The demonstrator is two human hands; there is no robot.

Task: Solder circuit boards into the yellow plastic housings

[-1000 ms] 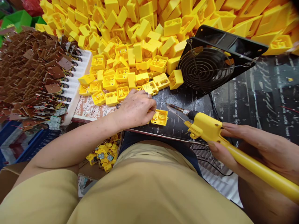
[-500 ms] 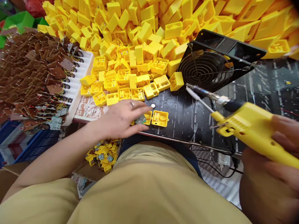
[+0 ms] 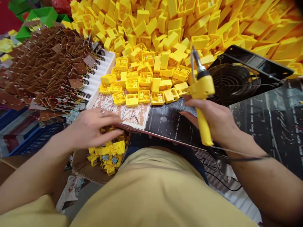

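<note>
My right hand (image 3: pixel 221 121) is wrapped round the handle of a yellow soldering gun (image 3: pixel 203 88), its metal tip upright and pointing away from me. The thumb and another finger reach out to the left of the handle. My left hand (image 3: pixel 98 127) is at the table's front edge, above a cardboard box (image 3: pixel 81 165). Its fingers are stretched out and apart, with nothing visible in them. Below it, the box contains yellow plastic cases (image 3: pixel 110 159) with small circuit boards among them. Rows of open yellow cases (image 3: pixel 145 96) lie on the bench between my hands.
A large heap of yellow cases (image 3: pixel 163 25) covers the back. Brown circuit boards (image 3: pixel 52 60) with wires are piled at left on a white ribbed tray (image 3: pixel 104 67). A black fan (image 3: pixel 232 80) leans at right on the black bench top (image 3: pixel 267 116). Blue baskets (image 3: pixel 47 135) stand lower left.
My left hand has moved left from the open case to above the box. The open case and small round part are gone from the bench. The soldering gun has swung left and upright.
</note>
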